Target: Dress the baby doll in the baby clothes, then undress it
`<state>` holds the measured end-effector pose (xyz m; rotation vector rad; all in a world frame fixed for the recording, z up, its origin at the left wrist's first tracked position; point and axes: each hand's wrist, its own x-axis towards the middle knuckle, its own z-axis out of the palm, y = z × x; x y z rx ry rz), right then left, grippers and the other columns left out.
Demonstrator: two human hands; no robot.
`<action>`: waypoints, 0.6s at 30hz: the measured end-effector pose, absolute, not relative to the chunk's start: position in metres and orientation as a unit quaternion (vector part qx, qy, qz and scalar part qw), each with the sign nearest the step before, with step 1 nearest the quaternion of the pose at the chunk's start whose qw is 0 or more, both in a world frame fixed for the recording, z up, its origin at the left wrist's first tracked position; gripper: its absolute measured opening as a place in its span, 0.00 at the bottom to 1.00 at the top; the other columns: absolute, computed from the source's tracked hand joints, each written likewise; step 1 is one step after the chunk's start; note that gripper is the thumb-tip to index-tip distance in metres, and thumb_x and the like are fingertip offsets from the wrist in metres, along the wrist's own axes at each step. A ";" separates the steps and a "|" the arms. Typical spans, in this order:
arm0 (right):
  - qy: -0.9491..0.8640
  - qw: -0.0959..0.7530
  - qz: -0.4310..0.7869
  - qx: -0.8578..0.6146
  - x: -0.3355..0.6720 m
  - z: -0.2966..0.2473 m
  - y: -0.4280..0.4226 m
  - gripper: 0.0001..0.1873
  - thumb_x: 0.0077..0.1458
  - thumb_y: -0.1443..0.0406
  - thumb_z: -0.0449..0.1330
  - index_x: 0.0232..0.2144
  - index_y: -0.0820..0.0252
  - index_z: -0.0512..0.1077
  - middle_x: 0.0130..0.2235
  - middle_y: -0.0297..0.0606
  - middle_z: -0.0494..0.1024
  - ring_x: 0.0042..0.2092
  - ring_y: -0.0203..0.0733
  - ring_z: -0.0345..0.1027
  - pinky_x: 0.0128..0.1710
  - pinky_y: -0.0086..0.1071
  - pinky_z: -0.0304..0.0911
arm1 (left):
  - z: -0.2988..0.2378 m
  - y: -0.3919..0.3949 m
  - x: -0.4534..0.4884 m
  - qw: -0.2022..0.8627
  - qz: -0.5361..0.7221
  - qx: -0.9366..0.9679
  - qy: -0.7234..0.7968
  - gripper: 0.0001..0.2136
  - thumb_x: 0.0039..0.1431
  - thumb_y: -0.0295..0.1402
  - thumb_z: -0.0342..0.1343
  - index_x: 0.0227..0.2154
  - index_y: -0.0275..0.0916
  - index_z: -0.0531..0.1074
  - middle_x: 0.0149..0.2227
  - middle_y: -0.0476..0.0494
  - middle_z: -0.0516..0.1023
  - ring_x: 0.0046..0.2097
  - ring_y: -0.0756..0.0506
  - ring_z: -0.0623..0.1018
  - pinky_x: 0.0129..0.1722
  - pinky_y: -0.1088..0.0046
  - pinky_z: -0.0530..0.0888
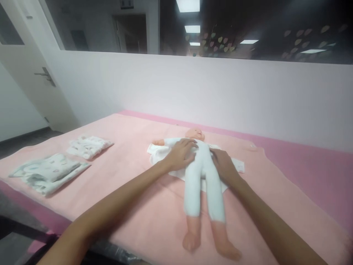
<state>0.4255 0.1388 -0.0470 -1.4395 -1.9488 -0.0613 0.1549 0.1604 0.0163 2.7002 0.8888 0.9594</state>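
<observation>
A baby doll (pixel 192 187) with a white cloth body and bare plastic feet lies on its back, its head away from me. Beneath its torso a white garment (pixel 238 165) is spread out, poking out on both sides. My left hand (pixel 182 154) rests on the left side of the doll's torso, fingers bent over its front. On the opposite side, my right hand (pixel 224 165) is against the torso near the hip; its fingertips are partly hidden by the doll. The two hands hold the torso between them.
A pink sheet (pixel 129 147) covers the padded table. To the left lie two folded patterned cloths, a nearer one (pixel 52 171) and a farther one (pixel 89 146). A white wall (pixel 206 92) with a window above borders the far edge. A door (pixel 30 70) stands at far left.
</observation>
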 end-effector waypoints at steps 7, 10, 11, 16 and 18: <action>-0.764 0.302 -0.138 -0.553 0.430 -0.075 0.141 0.27 0.67 0.65 0.52 0.66 0.63 0.62 0.64 0.53 0.71 0.64 0.58 0.62 0.64 0.50 0.58 | 0.030 0.196 0.241 0.048 0.080 0.956 0.279 0.24 0.71 0.44 0.46 0.60 0.35 0.71 0.64 0.32 0.73 0.65 0.33 0.68 0.66 0.52 0.61; -0.749 0.326 -0.124 -0.563 0.431 -0.075 0.139 0.25 0.68 0.67 0.50 0.65 0.63 0.64 0.61 0.52 0.74 0.61 0.56 0.65 0.62 0.49 0.61 | 0.014 0.208 0.288 -0.025 0.033 0.948 0.317 0.17 0.68 0.36 0.49 0.50 0.34 0.78 0.57 0.28 0.78 0.59 0.33 0.72 0.61 0.54 0.63; -0.744 0.332 -0.118 -0.568 0.431 -0.074 0.139 0.24 0.68 0.67 0.49 0.64 0.62 0.65 0.59 0.52 0.75 0.60 0.55 0.65 0.61 0.48 0.61 | 0.007 0.212 0.301 -0.036 0.028 0.943 0.329 0.14 0.65 0.34 0.52 0.46 0.35 0.80 0.55 0.28 0.80 0.57 0.32 0.72 0.59 0.54 0.63; -0.737 0.312 -0.138 -0.584 0.430 -0.072 0.138 0.21 0.68 0.68 0.50 0.60 0.60 0.69 0.58 0.52 0.75 0.60 0.57 0.64 0.60 0.48 0.60 | -0.018 0.240 0.336 0.020 0.079 0.933 0.350 0.02 0.49 0.31 0.64 0.28 0.40 0.80 0.42 0.29 0.83 0.57 0.26 0.69 0.61 0.47 0.57; -0.734 0.300 -0.151 -0.590 0.429 -0.073 0.139 0.19 0.68 0.69 0.50 0.57 0.60 0.70 0.56 0.52 0.75 0.60 0.57 0.63 0.59 0.48 0.60 | -0.020 0.252 0.341 0.032 0.075 0.930 0.359 0.02 0.46 0.31 0.65 0.26 0.42 0.79 0.36 0.32 0.83 0.56 0.25 0.68 0.62 0.44 0.54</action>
